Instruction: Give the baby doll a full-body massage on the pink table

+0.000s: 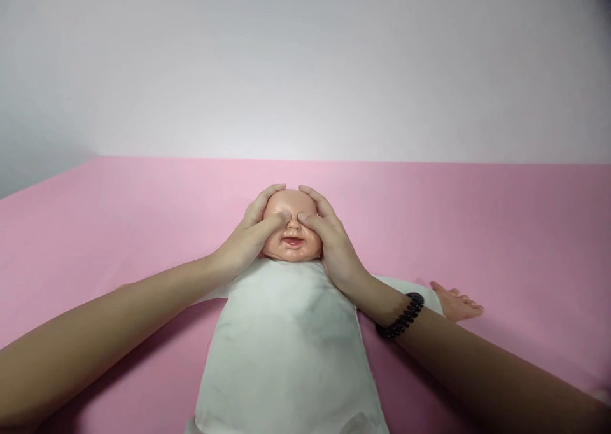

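A baby doll (293,250) lies on its back with its head away from me, its white cloth body (291,345) stretching toward the bottom edge. Around one side of the doll's head is my left hand (255,230), its thumb resting over the eye and its fingers curved up beside the forehead. My right hand (331,237) cups the opposite side the same way, thumb across the other eye. Between the two thumbs the doll's nose and open mouth show. The doll's eyes are hidden under my thumbs.
The doll lies on a pink surface (143,217) that meets a pale wall (305,71) behind. One doll hand (459,303) sticks out of its white sleeve at the right, beyond my right forearm, which wears a black coiled band (401,316).
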